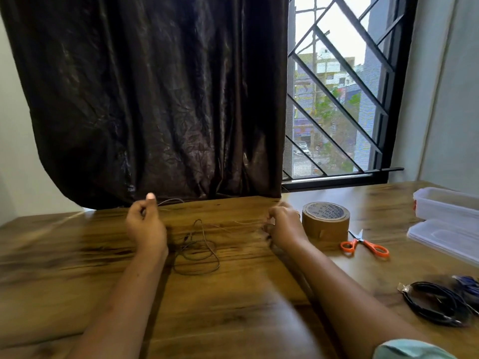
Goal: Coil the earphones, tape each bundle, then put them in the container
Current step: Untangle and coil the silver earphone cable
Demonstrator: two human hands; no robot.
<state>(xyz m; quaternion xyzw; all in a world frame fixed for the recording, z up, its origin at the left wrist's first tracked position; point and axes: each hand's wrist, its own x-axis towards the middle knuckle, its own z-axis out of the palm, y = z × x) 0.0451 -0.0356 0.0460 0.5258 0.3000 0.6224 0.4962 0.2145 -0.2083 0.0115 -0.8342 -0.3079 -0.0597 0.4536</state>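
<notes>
On the wooden table (77, 255), loose earphone cable (197, 255) loops lie between 2 hands: left hand (145, 224) curled, pinching a thin strand by the thumb, right hand (282, 226) pinching another stretch. Further right sit tape roll (325, 221), scissors (365, 244) and open container (445, 203).

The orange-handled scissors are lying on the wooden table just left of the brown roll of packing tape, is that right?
Not quite. The head view shows the orange-handled scissors lying on the wooden table just right of the brown roll of packing tape, not left of it.
</notes>
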